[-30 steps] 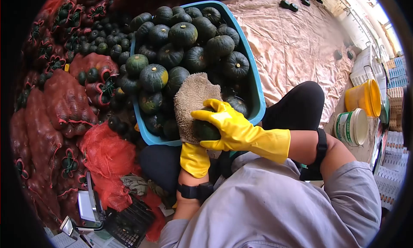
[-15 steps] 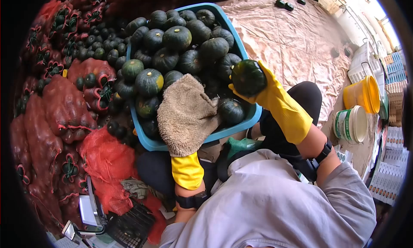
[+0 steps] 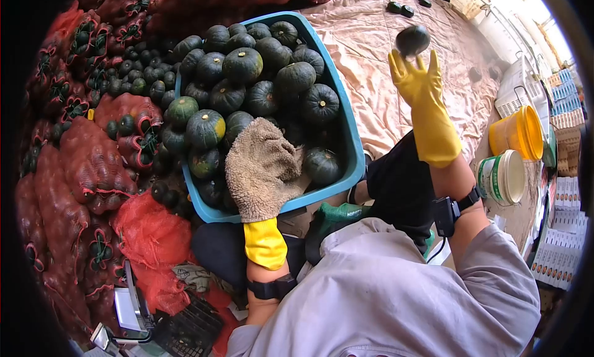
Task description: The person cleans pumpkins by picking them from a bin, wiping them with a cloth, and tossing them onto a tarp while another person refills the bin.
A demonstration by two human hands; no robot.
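A dark green pumpkin (image 3: 413, 41) is in the air over the pink sheet, just past the fingertips of my right hand (image 3: 421, 87). That hand wears a long yellow rubber glove, its fingers spread with nothing between them. My left hand (image 3: 263, 177) is inside a fuzzy brown mitt, with a yellow glove cuff showing at the wrist. It rests over the near edge of a blue plastic tub (image 3: 354, 128) heaped with dark green pumpkins (image 3: 242, 65). The mitt hides its fingers. One pumpkin (image 3: 321, 165) lies just right of the mitt.
Red mesh sacks (image 3: 96, 159) and loose small pumpkins (image 3: 137, 72) fill the left side. A pink sheet (image 3: 365, 53) covers the floor ahead, with several pumpkins (image 3: 400, 9) at its far end. A yellow bucket (image 3: 510, 134), a white bucket (image 3: 495, 177) and a white crate (image 3: 516, 87) stand at right.
My right hand has moved up and away from the tub, over the sheet, and has opened. The pumpkin it held is now loose in the air. My left hand stays at the tub.
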